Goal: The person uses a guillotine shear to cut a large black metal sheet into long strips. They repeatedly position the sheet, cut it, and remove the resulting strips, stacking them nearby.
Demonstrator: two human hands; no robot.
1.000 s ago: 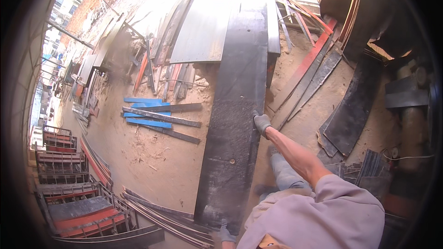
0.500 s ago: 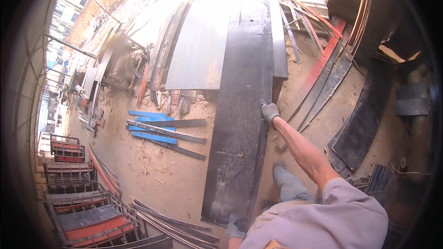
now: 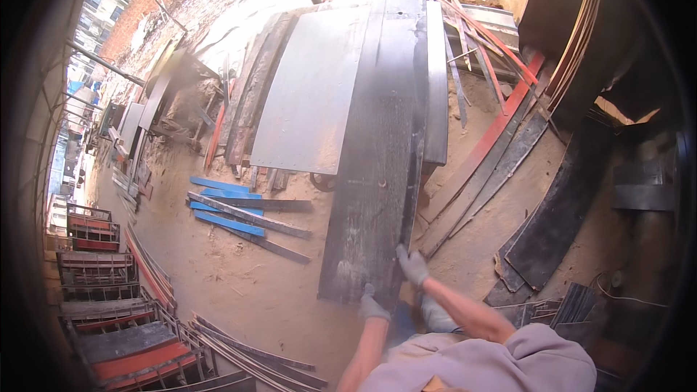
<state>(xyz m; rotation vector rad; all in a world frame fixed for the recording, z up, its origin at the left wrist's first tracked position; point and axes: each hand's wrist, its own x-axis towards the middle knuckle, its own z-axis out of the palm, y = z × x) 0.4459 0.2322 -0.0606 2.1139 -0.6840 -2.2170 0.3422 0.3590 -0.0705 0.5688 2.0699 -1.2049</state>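
A long black board (image 3: 364, 203) stretches away from me, its far part resting on a metal-topped table (image 3: 308, 87) and its near part sticking out over the ground. Both my hands wear grey gloves. At the board's near end my left hand (image 3: 373, 305) grips the edge, thumb on top and the other fingers hidden beneath. My right hand (image 3: 414, 267) is closed on the right-hand long edge, close to the same end. A small hole shows in the board's surface ahead of my hands.
Blue and dark strips (image 3: 247, 210) lie on the ground left of the board. Long red and grey planks (image 3: 483, 141) lean at the right, beside curved black sheets (image 3: 559, 210). Racks with red and dark panels (image 3: 138, 341) stand at lower left, near a bundle of thin strips (image 3: 250, 356).
The board has slid forward, farther onto the table. My right hand has come back along its edge toward the near end, and my left hand has moved forward with the board.
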